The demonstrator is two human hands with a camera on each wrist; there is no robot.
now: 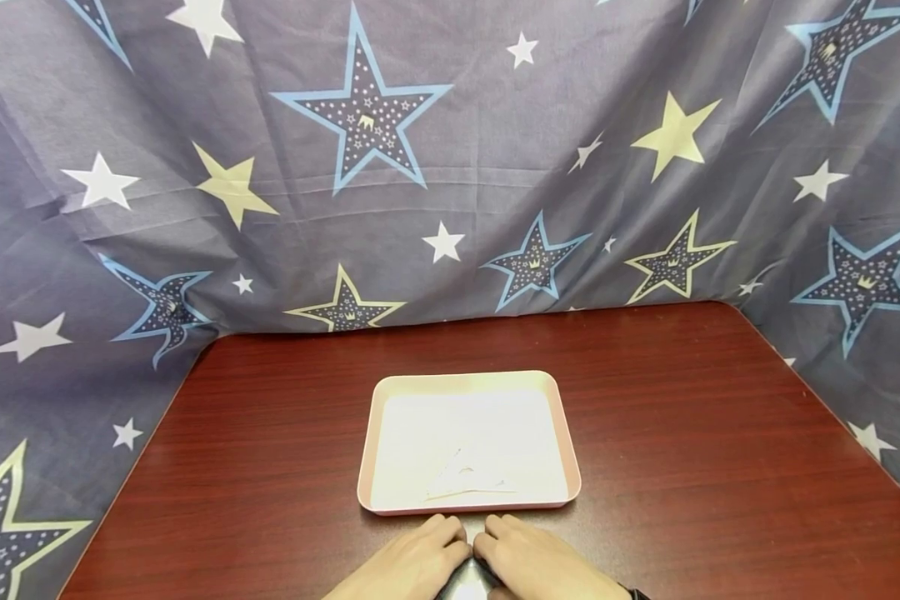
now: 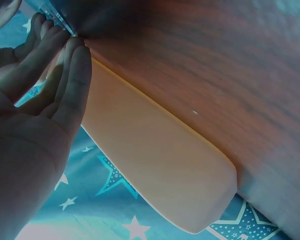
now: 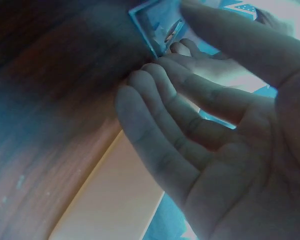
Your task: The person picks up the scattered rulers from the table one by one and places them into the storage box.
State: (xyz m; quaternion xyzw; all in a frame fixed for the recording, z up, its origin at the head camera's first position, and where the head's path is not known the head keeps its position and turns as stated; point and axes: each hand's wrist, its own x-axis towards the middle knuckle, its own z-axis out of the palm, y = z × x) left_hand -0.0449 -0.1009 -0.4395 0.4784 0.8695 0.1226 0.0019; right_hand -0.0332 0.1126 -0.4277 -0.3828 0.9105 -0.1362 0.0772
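Note:
Both hands meet in front of the pale pink tray point(image 1: 366, 467) in the head view. Between them is a clear, shiny flat piece point(image 3: 149, 25) with straight edges, mostly covered by the fingers. My left hand point(image 1: 418, 557) holds its left side, fingertips at the edge in the left wrist view. From the right, my right hand point(image 1: 534, 557) grips it, the thumb over it and the fingers bent beneath. Inside the tray, near its front wall, lies a clear triangular thing like a set square point(image 1: 467, 481), faint against the bright floor.
The tray stands on a dark red wood-grain table point(image 1: 667, 417). A grey curtain with stars point(image 1: 472, 183) hangs behind the table and along both sides. A dark band point(image 1: 636, 593) shows at the right wrist.

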